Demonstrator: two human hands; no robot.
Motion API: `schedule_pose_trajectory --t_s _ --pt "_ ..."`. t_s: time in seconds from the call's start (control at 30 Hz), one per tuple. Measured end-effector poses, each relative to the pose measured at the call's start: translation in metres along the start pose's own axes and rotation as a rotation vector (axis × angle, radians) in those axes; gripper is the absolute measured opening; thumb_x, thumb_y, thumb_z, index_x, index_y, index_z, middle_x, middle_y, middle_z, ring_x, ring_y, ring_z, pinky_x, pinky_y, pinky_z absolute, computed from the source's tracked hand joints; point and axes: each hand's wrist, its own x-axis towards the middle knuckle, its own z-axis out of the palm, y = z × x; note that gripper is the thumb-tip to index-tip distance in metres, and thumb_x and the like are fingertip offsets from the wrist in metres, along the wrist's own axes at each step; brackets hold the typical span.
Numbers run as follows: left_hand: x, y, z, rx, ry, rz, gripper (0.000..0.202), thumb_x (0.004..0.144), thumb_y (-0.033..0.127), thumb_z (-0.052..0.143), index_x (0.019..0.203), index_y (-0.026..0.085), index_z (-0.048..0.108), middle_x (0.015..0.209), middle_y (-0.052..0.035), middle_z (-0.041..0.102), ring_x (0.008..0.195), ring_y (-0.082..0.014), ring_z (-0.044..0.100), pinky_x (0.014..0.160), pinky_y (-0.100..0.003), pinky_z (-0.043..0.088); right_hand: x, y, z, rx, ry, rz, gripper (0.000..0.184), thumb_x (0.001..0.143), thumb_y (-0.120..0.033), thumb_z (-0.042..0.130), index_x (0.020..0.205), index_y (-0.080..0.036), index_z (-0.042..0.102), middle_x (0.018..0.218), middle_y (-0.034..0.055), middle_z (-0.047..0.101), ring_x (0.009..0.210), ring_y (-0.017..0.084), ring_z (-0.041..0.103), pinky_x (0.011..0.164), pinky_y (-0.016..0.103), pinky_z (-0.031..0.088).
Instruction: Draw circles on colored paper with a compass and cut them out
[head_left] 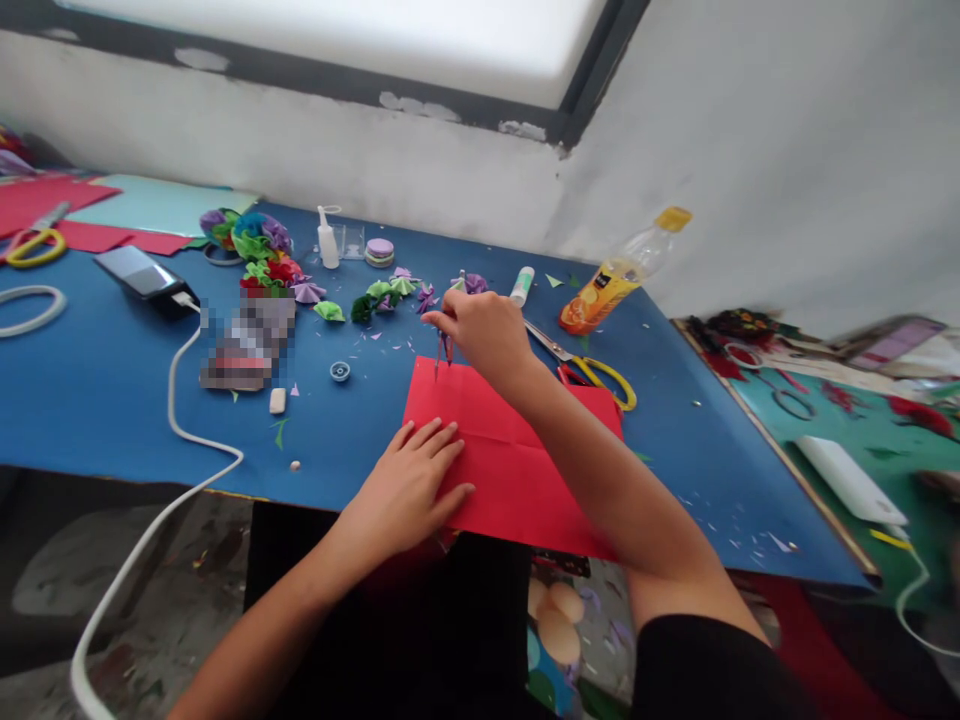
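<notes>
While the left hand (412, 485) lies flat, fingers loosely spread and holding nothing, across the left side of the red paper (517, 480), the right hand (487, 325) pinches what looks like a compass (448, 350) nearly upright over the far-left corner. Beneath both, the sheet runs lengthwise left to right; tip contact, can't tell!

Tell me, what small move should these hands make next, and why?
Probably settle the compass tip on the red paper: the right hand grips it from above, its legs pointing down near the sheet's far left corner, and the left hand lies flat on the sheet. I can't tell whether the tip already touches.
</notes>
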Motion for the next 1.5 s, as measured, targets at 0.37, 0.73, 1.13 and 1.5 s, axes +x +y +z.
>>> schedule_pose_trajectory --t_s 0.37,0.73,1.13,1.5 --pt "0.0 -0.001 0.002 0.017 0.012 0.003 0.05 0.097 0.044 0.039 0.136 0.015 0.049 0.149 -0.0093 0.042 0.14 -0.0253 0.034 0.116 -0.047 0.025 -0.019 0.015 -0.009 0.377 -0.112 -0.417 0.025 0.091 -0.035 0.058 0.08 -0.017 0.07 0.071 0.003 0.071 0.068 0.014 0.063 0.063 0.025 0.038" --pt "-0.001 0.0 0.003 0.024 0.014 0.004 0.05 0.097 0.044 0.038 0.136 0.015 0.048 0.148 -0.0082 0.043 0.14 -0.0255 0.035 0.116 -0.046 0.026 -0.054 0.086 -0.017 0.791 0.31 0.0 0.022 0.083 -0.041 0.066 0.078 -0.02 0.072 0.066 -0.0001 0.07 0.057 0.012 0.062 0.056 0.023 0.048" --pt "-0.003 0.001 0.004 0.057 -0.001 -0.012 0.05 0.096 0.045 0.039 0.138 0.018 0.047 0.148 -0.0068 0.043 0.141 -0.0243 0.033 0.116 -0.045 0.026 -0.073 0.072 0.0 0.482 0.352 -0.141 0.031 0.09 -0.044 0.057 0.082 -0.019 0.073 0.071 0.002 0.073 0.058 0.012 0.063 0.057 0.021 0.044" --pt "-0.003 0.0 0.003 0.056 -0.01 -0.013 0.05 0.097 0.046 0.038 0.138 0.019 0.047 0.149 -0.007 0.042 0.141 -0.025 0.033 0.116 -0.046 0.026 -0.071 0.069 0.002 0.487 0.305 -0.134 0.036 0.092 -0.046 0.053 0.083 -0.017 0.072 0.071 0.0019 0.073 0.059 0.011 0.062 0.057 0.021 0.041"
